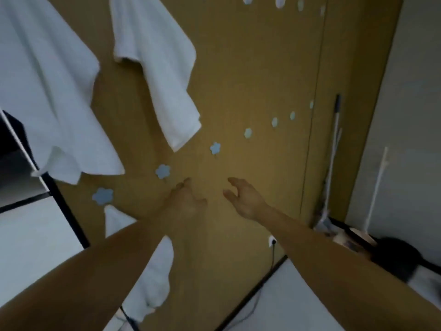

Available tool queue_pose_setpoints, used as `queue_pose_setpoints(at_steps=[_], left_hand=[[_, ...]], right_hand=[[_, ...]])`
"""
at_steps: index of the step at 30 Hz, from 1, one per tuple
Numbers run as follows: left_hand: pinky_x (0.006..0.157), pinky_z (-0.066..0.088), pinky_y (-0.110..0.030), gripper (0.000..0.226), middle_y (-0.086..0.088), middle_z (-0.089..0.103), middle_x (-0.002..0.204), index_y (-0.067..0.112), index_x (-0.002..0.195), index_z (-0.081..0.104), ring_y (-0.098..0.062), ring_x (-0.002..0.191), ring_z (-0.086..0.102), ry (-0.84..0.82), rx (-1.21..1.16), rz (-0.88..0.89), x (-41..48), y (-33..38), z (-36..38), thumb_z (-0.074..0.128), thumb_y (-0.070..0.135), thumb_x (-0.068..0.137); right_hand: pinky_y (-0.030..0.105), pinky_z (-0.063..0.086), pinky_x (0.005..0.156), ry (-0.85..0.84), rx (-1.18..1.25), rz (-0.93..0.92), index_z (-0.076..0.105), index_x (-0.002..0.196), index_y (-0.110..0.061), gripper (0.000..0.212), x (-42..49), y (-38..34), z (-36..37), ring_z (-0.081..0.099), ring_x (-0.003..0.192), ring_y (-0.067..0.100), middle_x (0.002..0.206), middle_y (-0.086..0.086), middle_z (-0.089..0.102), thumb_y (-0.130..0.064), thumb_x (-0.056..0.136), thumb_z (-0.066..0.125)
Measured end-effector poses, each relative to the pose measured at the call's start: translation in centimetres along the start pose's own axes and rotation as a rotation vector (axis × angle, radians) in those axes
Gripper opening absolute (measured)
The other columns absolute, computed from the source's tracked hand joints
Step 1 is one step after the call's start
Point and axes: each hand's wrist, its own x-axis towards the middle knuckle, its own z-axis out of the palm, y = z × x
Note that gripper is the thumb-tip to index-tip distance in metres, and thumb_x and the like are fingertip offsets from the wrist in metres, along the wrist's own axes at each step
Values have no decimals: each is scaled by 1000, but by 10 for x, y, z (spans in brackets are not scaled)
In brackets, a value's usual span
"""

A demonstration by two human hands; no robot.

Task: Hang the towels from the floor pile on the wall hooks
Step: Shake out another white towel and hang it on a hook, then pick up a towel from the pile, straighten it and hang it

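Two white towels hang on the brown wall panel (pixel 250 68): a large one (pixel 45 91) at the left and a narrower one (pixel 162 75) in the middle. A third white towel (pixel 155 271) hangs lower, partly hidden behind my left forearm. A slanting row of pale flower-shaped hooks, one of them (pixel 215 148), crosses the panel, and more hooks (pixel 279 1) sit at the top. My left hand (pixel 186 199) and my right hand (pixel 243 199) reach toward the panel below the hook row, fingers loosely curled, holding nothing. The floor pile is out of view.
A black-framed white unit (pixel 55 192) stands at the left. A mop or broom handle (pixel 334 144) leans at the panel's right edge. A wall socket (pixel 272 241) with a cable sits low down. A black-edged white surface (pixel 281 302) lies at the lower right, with dark objects (pixel 401 256) beside it.
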Motion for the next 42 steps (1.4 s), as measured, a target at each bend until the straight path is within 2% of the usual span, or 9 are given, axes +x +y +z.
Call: queue_pose_setpoints(at_steps=[3,6,12,16,21,31,34,37,42], left_hand=[[111,29,-48,93,-9,26,153,20,151,13,-29,138,29,-213,231,149,-22,23,32,63,52,80],[111,23,-52,96,-6,23,154,23,151,12,-27,140,25,-323,346,308,-52,62,79,60,60,77],[107,30,-49,80,-8,36,146,27,140,33,-30,132,35,-510,423,637,-121,178,147,59,60,72],[105,36,-48,84,-13,32,149,21,145,28,-33,134,32,-636,398,812,-193,271,197,62,52,75],[109,30,-52,84,-9,22,155,23,150,19,-33,140,24,-709,434,1027,-302,360,255,59,52,83],[105,36,-46,77,-8,29,151,20,148,26,-31,135,33,-934,542,1252,-426,431,376,56,51,84],[102,39,-44,73,-10,34,147,19,144,31,-32,131,38,-1018,552,1255,-437,439,423,56,51,83],[99,41,-42,72,-11,38,144,17,144,31,-32,127,42,-1101,564,1231,-443,445,470,55,48,84],[91,41,-40,62,-12,44,137,15,137,38,-32,121,46,-1150,573,1216,-454,442,556,52,48,86]], right_hand=[[35,26,112,-20,-71,124,28,150,-18,58,-59,35,-9,29,140,30,154,12,30,-44,100,41],[38,30,110,-26,-142,250,29,150,-19,58,-125,77,-27,30,139,31,153,12,30,-47,100,39],[42,27,112,70,-244,578,41,144,-16,56,-283,161,-99,32,138,36,152,15,32,-47,99,44],[43,34,109,140,-257,806,46,141,-20,54,-405,206,-152,39,130,35,147,13,38,-50,96,46],[42,37,106,235,-271,1033,49,138,-20,50,-540,243,-192,43,125,36,142,16,42,-47,96,47],[40,42,100,313,-94,1383,51,135,-18,49,-698,291,-181,49,119,35,133,16,49,-44,93,53],[44,44,100,321,-57,1475,51,135,-18,47,-723,309,-171,50,118,33,131,15,51,-41,94,51],[39,43,100,311,-23,1554,50,137,-15,47,-743,333,-158,50,120,31,133,14,51,-37,95,52],[41,46,98,309,68,1655,52,134,-16,45,-770,399,-121,53,118,29,133,12,51,-38,95,52]])
